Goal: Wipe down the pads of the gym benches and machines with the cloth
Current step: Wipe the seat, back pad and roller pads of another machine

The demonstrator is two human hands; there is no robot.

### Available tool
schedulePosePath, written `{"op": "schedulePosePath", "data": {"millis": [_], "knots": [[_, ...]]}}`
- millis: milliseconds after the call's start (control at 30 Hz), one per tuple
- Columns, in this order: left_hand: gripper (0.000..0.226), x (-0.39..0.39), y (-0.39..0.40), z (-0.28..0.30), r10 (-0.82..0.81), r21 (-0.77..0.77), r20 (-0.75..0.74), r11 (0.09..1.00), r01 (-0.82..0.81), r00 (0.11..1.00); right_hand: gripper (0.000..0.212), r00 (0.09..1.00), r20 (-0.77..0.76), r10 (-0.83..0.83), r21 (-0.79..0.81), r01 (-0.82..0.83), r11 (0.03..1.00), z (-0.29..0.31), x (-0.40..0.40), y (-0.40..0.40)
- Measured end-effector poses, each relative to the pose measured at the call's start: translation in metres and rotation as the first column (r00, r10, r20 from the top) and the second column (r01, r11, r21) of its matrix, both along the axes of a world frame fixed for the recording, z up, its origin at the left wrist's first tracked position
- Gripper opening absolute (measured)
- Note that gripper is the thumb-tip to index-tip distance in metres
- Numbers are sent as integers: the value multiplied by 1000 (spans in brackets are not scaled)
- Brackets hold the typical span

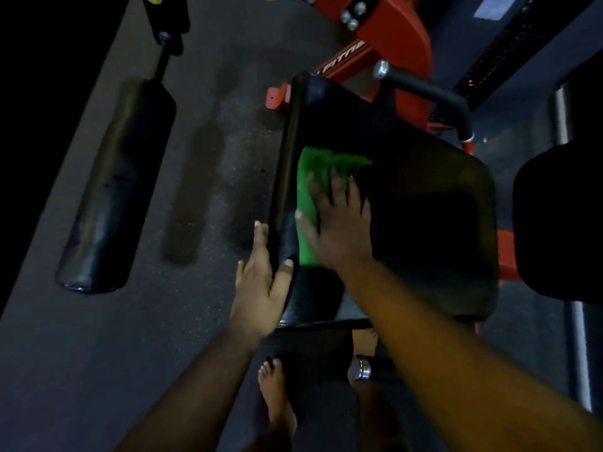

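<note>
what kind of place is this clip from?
Most likely a gym floor. A red steel machine frame carries a black seat pad and a foam-covered handle, and a black roller pad hangs over speckled rubber flooring.

Setting: gym floor, dimly lit. Evidence: dark speckled rubber flooring (pixel 98 353); red steel machine frame (pixel 396 37) with bolted plates and white lettering (partly cut off, reads as "FITNE"); black padded seat (pixel 424 207) mounted on that frame; black foam-sleeved handle (pixel 434 93) with a chrome end cap beside the seat; long black cylindrical roller pad (pixel 114 187) on a dark arm at left; second black pad (pixel 561 216) at the right edge; chrome-capped bar end (pixel 359 368) near the bottom; perforated upright (pixel 499 50) at upper right. Equipment stands close together on one continuous floor; a bare foot (pixel 275 396) rests on the flooring
</note>
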State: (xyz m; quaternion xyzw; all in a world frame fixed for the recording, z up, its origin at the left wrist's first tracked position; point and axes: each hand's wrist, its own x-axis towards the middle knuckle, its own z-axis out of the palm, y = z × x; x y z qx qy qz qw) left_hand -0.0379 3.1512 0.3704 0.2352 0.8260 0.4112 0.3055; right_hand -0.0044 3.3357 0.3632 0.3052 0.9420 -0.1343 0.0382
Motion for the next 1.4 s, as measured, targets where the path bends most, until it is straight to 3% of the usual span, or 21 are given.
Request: {"op": "schedulePosePath", "data": {"millis": [67, 133, 200, 267, 300, 367, 467, 533, 600, 667, 767, 867, 967, 1133, 1233, 1400], "knots": [[72, 1, -6, 6, 133, 92, 80, 986, -140, 988, 69, 981, 20, 193, 1, -193, 981, 8, 45, -58], [76, 3, -13, 13, 200, 56, 49, 978, -202, 979, 68, 925, 34, 378, -44, -376, 925, 14, 82, -99], [82, 4, -19, 16, 169, -34, -31, 985, -170, 985, 69, 841, 43, 539, -60, -536, 842, 13, 67, -85], [81, 0, -22, 16, 118, -100, -94, 987, -127, 989, 66, 743, 77, 665, 74, -669, 739, 6, 14, -46], [80, -3, -23, 13, 116, -120, -112, 984, -129, 987, 64, 724, 111, 681, 101, -690, 717, 7, -19, -24], [77, -8, -21, 9, 131, -144, -118, 979, -147, 984, 64, 766, 197, 612, 115, -638, 761, 11, -64, 4], [75, -12, -23, 9, 178, -183, -82, 965, -190, 981, 66, 811, 235, 536, 109, -570, 815, 13, -51, -23], [75, -10, -22, 12, 182, -194, -65, 962, -191, 981, 71, 764, 179, 620, 76, -639, 765, 13, 3, -58], [75, -6, -22, 14, 189, -184, -53, 963, -196, 981, 63, 684, 91, 724, 20, -728, 685, 11, 50, -76], [76, -6, -16, 13, 190, -169, -61, 966, -198, 980, 58, 647, 23, 762, 23, -762, 647, 7, 48, -53], [80, -15, 1, 9, 184, -158, -113, 967, -200, 976, 67, 699, 48, 714, 145, -712, 687, 3, -19, 13], [78, -30, 29, 4, 136, -184, -178, 968, -168, 975, 63, 797, 60, 601, 143, -603, 785, 2, -90, 64], [76, -46, 63, 9, 142, -186, -196, 966, -179, 970, 59, 885, 9, 466, 116, -463, 879, 1, -99, 63], [74, -62, 84, 9, 226, -118, -207, 960, -254, 952, 58, 829, -103, 550, 80, -545, 835, -2, -32, 42], [77, -71, 97, 6, 209, -127, -234, 962, -243, 950, 64, 805, -99, 585, 94, -578, 811, -6, -78, 87], [80, -109, 153, 1, 46, -235, -359, 962, -138, 932, 68, 960, -81, 267, 52, -264, 963, -11, -185, 177]]}}
